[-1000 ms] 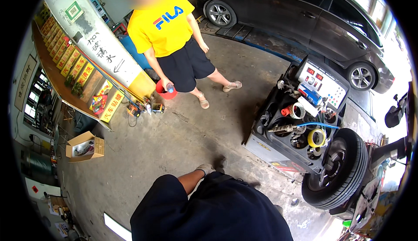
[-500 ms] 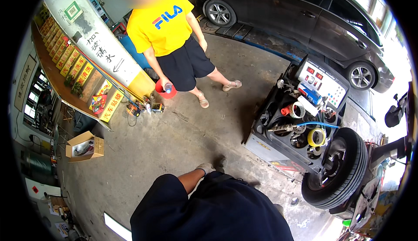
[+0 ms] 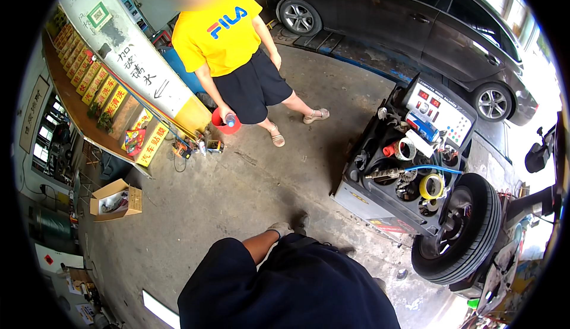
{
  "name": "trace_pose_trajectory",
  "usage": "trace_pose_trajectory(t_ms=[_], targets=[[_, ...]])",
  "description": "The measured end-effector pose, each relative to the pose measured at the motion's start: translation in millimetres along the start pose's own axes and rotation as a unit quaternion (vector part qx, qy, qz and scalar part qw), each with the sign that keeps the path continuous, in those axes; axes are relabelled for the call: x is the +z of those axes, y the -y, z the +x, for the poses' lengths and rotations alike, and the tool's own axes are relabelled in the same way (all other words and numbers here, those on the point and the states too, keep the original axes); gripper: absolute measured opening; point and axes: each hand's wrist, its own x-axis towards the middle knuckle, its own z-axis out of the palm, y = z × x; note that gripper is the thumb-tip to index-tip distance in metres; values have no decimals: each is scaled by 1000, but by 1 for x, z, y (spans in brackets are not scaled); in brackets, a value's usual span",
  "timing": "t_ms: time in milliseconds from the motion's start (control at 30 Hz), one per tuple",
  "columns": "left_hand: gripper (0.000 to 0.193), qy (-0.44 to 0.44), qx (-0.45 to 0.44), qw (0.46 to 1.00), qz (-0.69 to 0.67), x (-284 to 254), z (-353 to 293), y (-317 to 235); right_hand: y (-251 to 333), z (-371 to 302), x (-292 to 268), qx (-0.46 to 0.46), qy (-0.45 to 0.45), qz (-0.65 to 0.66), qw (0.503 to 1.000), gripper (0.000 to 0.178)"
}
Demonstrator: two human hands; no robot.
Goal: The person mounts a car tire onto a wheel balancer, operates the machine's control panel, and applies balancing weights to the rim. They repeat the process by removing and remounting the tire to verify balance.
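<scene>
Neither of my hands shows; at the lower edge only my dark clothing [image 3: 297, 287], part of a leg and my shoes appear. To my right stands a wheel balancing machine [image 3: 371, 204] with a tilted control panel [image 3: 442, 112]. A tyre on a rim [image 3: 484, 234] sits at its near right side. In the top tray lie a yellow tape roll [image 3: 431, 187], a white roll [image 3: 405, 149], a blue box [image 3: 422, 126] and an air tool [image 3: 385, 174] with a blue hose [image 3: 433, 168].
A person in a yellow shirt [image 3: 222, 44] stands ahead, a clear bottle [image 3: 230, 119] in one hand by a red bucket [image 3: 221, 128]. A dark car [image 3: 404, 26] is parked behind. On the left are a cardboard box [image 3: 127, 204], a white pillar [image 3: 127, 50] and yellow-signed steps [image 3: 113, 100].
</scene>
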Motion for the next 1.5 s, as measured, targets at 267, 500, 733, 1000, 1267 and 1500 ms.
trace_pose_trajectory(t_ms=[267, 500, 733, 1000, 1267, 1500], targets=[[54, 8, -11, 1000, 2, 3, 6, 5, -2, -2, 3, -39, 12, -19, 999, 27], [51, -7, 0, 1000, 23, -3, -2, 1, -50, 44, 6, -108, 70, -61, 990, 23], [56, 3, 10, 1000, 3, -6, 0, -12, -47, 53, -3, -126, 73, -41, 989, 23], [52, 0, 23, 999, 32, 7, -3, 5, -112, 93, 15, 51, 35, 31, 998, 26], [50, -7, 15, 1000, 24, -15, -3, -19, -136, 143, 3, -273, 53, -468, 839, 23], [51, 11, -28, 1000, 6, 19, -28, 12, -127, 109, 5, -89, 96, -246, 961, 23]])
